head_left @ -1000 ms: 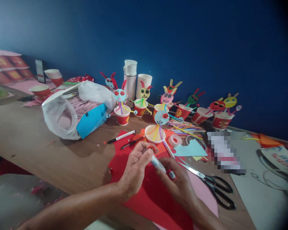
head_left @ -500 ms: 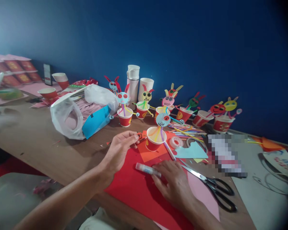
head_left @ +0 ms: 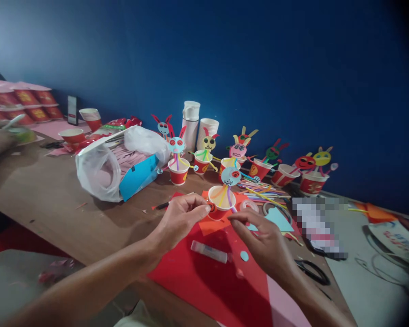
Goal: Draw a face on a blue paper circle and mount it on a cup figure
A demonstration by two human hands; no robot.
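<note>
**Small red piece pressed to the cup**

The left hand (head_left: 180,218) pinched a small red piece (head_left: 211,208) against the red paper cup (head_left: 221,204). The right hand (head_left: 262,238) hovered near, fingers loosely open, gripping nothing. A glue stick (head_left: 209,251) lay on red paper (head_left: 204,281).

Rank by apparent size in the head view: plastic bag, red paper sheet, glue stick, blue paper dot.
1. Red paper sheet, though it lies nearer the camera, so the lead over the bag is unsure.
2. Plastic bag.
3. Glue stick.
4. Blue paper dot.
</note>
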